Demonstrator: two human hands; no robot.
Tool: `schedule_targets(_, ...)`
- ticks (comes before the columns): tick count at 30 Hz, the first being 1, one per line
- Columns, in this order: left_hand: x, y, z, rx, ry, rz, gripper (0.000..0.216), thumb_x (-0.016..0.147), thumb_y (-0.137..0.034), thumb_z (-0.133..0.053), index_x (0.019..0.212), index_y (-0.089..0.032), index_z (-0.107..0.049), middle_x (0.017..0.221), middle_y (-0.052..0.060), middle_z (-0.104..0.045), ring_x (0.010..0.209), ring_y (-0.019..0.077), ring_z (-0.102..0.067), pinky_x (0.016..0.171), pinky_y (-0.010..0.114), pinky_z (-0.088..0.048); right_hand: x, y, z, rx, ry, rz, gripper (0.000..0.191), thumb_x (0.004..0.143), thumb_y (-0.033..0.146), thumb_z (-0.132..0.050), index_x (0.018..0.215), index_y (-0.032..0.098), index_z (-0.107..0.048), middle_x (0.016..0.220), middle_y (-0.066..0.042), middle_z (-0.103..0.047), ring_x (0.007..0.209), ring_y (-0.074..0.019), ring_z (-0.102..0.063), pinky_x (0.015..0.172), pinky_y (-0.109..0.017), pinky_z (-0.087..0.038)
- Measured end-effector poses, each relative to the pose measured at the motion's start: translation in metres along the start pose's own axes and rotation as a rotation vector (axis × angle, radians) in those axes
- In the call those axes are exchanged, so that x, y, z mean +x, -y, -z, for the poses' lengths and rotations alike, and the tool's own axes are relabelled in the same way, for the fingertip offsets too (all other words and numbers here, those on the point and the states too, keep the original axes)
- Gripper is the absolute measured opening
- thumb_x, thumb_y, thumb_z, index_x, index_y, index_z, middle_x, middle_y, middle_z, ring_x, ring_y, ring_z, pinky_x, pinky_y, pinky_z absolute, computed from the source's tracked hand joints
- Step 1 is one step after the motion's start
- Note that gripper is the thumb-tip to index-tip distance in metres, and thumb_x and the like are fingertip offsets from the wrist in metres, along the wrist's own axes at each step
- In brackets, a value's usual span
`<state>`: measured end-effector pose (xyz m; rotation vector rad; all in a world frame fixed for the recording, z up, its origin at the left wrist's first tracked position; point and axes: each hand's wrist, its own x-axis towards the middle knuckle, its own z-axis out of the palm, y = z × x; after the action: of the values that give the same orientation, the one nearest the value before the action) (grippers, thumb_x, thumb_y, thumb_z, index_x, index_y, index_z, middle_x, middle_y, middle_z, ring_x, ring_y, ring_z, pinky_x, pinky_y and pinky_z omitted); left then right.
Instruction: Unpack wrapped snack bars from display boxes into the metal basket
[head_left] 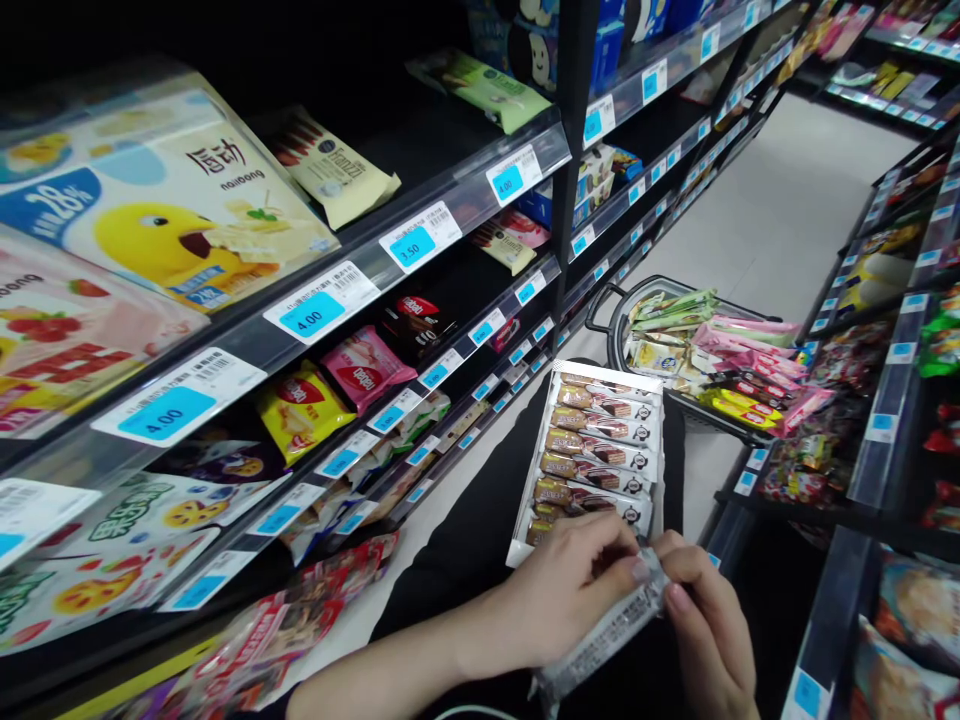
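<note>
A wrapped wafer bar (pixel 604 635), its silvery side with small print showing, is held slantwise above my lap. My left hand (pixel 566 565) is closed around its upper part, thumb along the wrapper. At the bar's upper right end, my right hand (pixel 709 620) pinches the wrapper with thumb and fingers. Just beyond the hands, an opened white box (pixel 517 551) rests on my dark-clothed legs. Several similar wafer bars (pixel 596 440) lie in a column inside it, brown and silver wrappers facing up. My left hand covers the box's near end.
Shelves with price tags (pixel 307 315) and snack packs (pixel 217 200) line the left side. A dark basket (pixel 616 335) full of packaged snacks (pixel 739 365) stands on the aisle floor (pixel 780 200) ahead. More shelving (pixel 881 420) is close on the right.
</note>
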<state>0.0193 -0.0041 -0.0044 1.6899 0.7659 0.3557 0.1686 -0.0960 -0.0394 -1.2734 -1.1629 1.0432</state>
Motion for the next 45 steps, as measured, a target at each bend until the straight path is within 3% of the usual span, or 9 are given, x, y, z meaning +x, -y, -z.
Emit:
schedule_targets(4, -0.003, -0.001, -0.002, 0.208, 0.07, -0.153, 0.027, 0.1, -0.024, -0.037, 0.078, -0.016, -0.051, 0.073, 0.0, -0.057, 0.067, 0.0121, -0.054, 0.062, 0.021, -0.043, 0.001, 0.004, 0.007, -0.08, 0.039, -0.009, 0.025, 0.097, 0.031, -0.041, 0.076, 0.021, -0.052, 0.07, 0.0, -0.049, 0.065, -0.016, -0.05, 0.061, -0.027, -0.04)
schedule_targets(9, -0.01, 0.005, -0.017, 0.567, -0.059, -0.369, 0.022, 0.098, -0.02, -0.033, 0.092, -0.014, -0.053, 0.079, 0.006, -0.061, 0.074, 0.0186, -0.059, 0.067, 0.028, -0.049, 0.01, 0.019, 0.009, -0.281, 0.091, 0.003, 0.024, 0.095, 0.033, -0.048, 0.073, 0.022, -0.049, 0.064, 0.002, -0.049, 0.055, -0.0127, -0.048, 0.051, -0.022, -0.039)
schedule_targets(13, -0.012, 0.006, -0.019, 0.63, -0.008, -0.385, 0.018, 0.097, -0.021, -0.037, 0.098, -0.013, -0.053, 0.086, 0.008, -0.063, 0.083, 0.0213, -0.062, 0.072, 0.03, -0.053, 0.013, 0.028, 0.011, -0.356, 0.121, -0.004, 0.026, 0.096, 0.025, -0.047, 0.07, 0.022, -0.047, 0.06, 0.004, -0.049, 0.051, -0.01, -0.047, 0.048, -0.018, -0.037)
schedule_targets(18, -0.007, 0.0, -0.002, 0.2, 0.284, -0.154, 0.026, 0.095, -0.024, -0.051, 0.12, -0.017, -0.049, 0.096, 0.006, -0.068, 0.085, 0.0187, -0.068, 0.076, 0.028, -0.055, 0.007, 0.025, 0.02, -0.301, -0.09, -0.023, 0.026, 0.096, 0.027, -0.047, 0.071, 0.022, -0.049, 0.061, 0.003, -0.047, 0.053, -0.0106, -0.044, 0.05, -0.019, -0.037)
schedule_targets(23, -0.002, 0.004, 0.009, -0.458, 0.568, 0.112, 0.033, 0.096, -0.017, -0.043, 0.128, -0.02, -0.049, 0.1, 0.007, -0.07, 0.071, 0.0131, -0.071, 0.066, 0.023, -0.056, 0.004, 0.023, 0.033, -0.167, -0.333, -0.181, 0.032, 0.093, 0.036, -0.055, 0.065, 0.022, -0.046, 0.06, 0.003, -0.041, 0.054, -0.0122, -0.038, 0.049, -0.023, -0.032)
schedule_targets(30, 0.004, 0.026, 0.022, -0.875, 0.82, 0.145, 0.064, 0.083, -0.019, -0.061, 0.143, -0.02, -0.037, 0.126, 0.012, -0.06, 0.115, 0.0291, -0.061, 0.089, 0.046, -0.052, -0.002, 0.011, 0.045, -0.146, -0.514, -0.241, 0.035, 0.088, 0.046, -0.059, 0.067, 0.021, -0.047, 0.063, 0.002, -0.044, 0.054, -0.013, -0.039, 0.047, -0.024, -0.031)
schedule_targets(38, -0.007, 0.023, 0.016, -0.891, 0.396, 0.142, 0.062, 0.074, -0.023, -0.077, 0.13, -0.021, -0.05, 0.124, 0.014, -0.061, 0.099, 0.0236, -0.069, 0.081, 0.035, -0.057, -0.007, 0.01, 0.056, 0.02, -0.649, -0.34, 0.029, 0.086, 0.041, -0.064, 0.07, 0.02, -0.053, 0.067, 0.001, -0.05, 0.055, -0.0111, -0.041, 0.047, -0.021, -0.034)
schedule_targets(42, -0.005, 0.016, 0.003, -0.834, 0.047, 0.14, 0.024, 0.082, -0.027, -0.069, 0.1, -0.012, -0.066, 0.092, 0.009, -0.071, 0.079, 0.0199, -0.072, 0.067, 0.03, -0.059, -0.007, 0.01, 0.05, 0.078, -0.716, -0.297, 0.025, 0.082, 0.04, -0.069, 0.074, 0.02, -0.057, 0.066, 0.001, -0.054, 0.055, -0.0111, -0.046, 0.048, -0.02, -0.037)
schedule_targets(45, -0.002, 0.016, 0.001, -0.682, -0.059, 0.072, 0.009, 0.082, -0.017, -0.066, 0.086, -0.012, -0.071, 0.096, 0.01, -0.074, 0.093, 0.0218, -0.071, 0.082, 0.033, -0.057, -0.01, 0.006, 0.053, 0.128, -0.694, -0.347, 0.026, 0.074, 0.038, -0.077, 0.088, 0.02, -0.065, 0.071, -0.001, -0.059, 0.058, -0.0125, -0.052, 0.048, -0.02, -0.039)
